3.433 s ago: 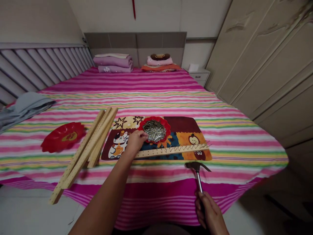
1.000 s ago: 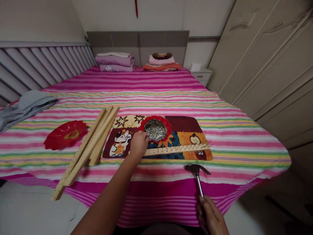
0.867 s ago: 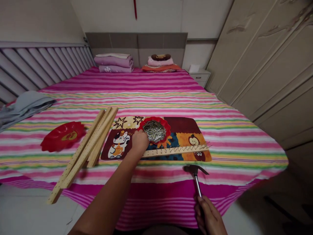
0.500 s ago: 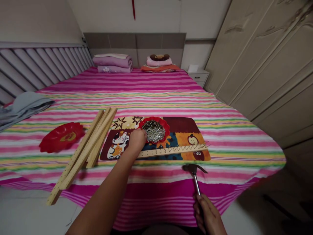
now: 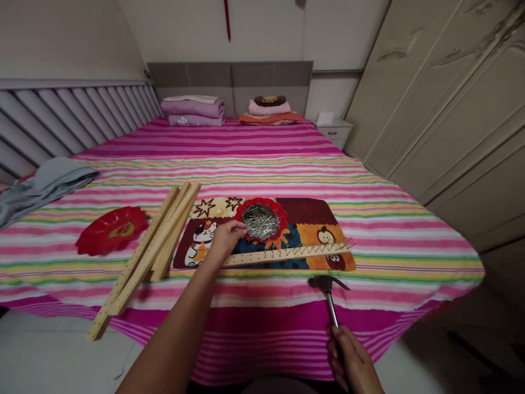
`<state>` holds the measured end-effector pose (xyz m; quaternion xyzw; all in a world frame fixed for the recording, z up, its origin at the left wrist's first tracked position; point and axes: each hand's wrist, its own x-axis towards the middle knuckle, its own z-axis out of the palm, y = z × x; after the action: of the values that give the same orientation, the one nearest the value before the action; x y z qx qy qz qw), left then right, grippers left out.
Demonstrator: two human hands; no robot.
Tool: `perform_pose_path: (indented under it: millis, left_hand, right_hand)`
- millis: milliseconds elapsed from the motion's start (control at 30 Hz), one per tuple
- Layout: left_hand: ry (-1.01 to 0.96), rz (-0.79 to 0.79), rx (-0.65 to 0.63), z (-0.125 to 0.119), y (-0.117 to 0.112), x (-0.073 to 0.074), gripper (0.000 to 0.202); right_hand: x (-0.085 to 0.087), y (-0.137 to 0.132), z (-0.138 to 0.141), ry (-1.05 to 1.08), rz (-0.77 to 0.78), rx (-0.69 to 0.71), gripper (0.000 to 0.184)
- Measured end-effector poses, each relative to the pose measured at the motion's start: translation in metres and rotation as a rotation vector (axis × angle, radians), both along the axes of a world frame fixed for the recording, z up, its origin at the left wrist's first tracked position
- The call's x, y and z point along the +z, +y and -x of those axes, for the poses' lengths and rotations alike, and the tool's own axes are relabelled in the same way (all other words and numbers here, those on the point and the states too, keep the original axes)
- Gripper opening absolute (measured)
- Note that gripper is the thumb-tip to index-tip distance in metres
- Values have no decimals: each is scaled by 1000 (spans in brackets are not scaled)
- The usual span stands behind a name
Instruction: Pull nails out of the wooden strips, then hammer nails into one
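My left hand (image 5: 228, 238) is at the left rim of a red scalloped dish (image 5: 282, 230) heaped with loose nails (image 5: 262, 220). Its thumb and fingertips are pinched together beside the nails; anything between them is too small to make out. Just below lies a wooden strip (image 5: 250, 259) with rows of holes. Several nails stand in its right part, some leaning. In my right hand (image 5: 351, 355) is a claw hammer (image 5: 330, 298), gripped by its dark handle, its head resting near the bed's front, below the strip.
A patterned mat (image 5: 299, 208) lies under the dish and strip. To the left are several drilled wooden strips (image 5: 143, 257), overhanging the bed edge, and another red dish (image 5: 110, 230). Grey cloth (image 5: 57, 180) lies far left. Folded bedding (image 5: 194, 109) is stacked by the headboard.
My left hand has drawn back slightly from the nails and turned, so its pinched fingertips now show. My right hand still holds the hammer in about the same place. The view has shifted slightly.
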<state>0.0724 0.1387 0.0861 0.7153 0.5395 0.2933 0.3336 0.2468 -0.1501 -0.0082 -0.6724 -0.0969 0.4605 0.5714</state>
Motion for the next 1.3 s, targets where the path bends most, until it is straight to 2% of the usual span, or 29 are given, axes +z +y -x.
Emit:
perform_pose_path:
  millis: [200, 267, 300, 433, 500, 667, 867, 1033, 1133, 1233, 1300]
  left_hand:
    - [-198, 94, -5, 11, -18, -5, 25]
    - [-174, 128, 0, 16, -24, -4, 22]
    - [-92, 120, 7, 18, -27, -3, 20]
    - [503, -18, -47, 23, -37, 4, 22]
    - [657, -37, -94, 21, -40, 7, 23]
    - [781, -13, -121, 10, -43, 7, 22]
    - [832, 11, -106, 8, -38, 12, 25]
    - [713, -60, -78, 14, -34, 16, 22]
    - [369, -38, -66, 14, -36, 7, 12]
    - [-37, 125, -52, 10, -39, -6, 12]
    - [-181, 208, -39, 6, -41, -14, 14]
  right_hand:
    - [-13, -2, -6, -4, 2, 13, 54]
    - [-18, -3, -9, 12, 21, 30, 56]
    - [-20, -3, -10, 22, 30, 38, 56]
    - [-18, -2, -9, 13, 24, 33, 55]
    - [-12, -1, -6, -12, 7, 18, 52]
    - [2, 1, 0, -22, 1, 2, 45]
    - [3, 1, -1, -28, -1, 12, 44]
    - [3, 1, -3, -27, 5, 26, 46]
    - [3, 1, -5, -15, 19, 61, 47]
    - [3, 1, -7, -10, 25, 82, 48]
    - [2, 1, -7, -9, 26, 83, 49]
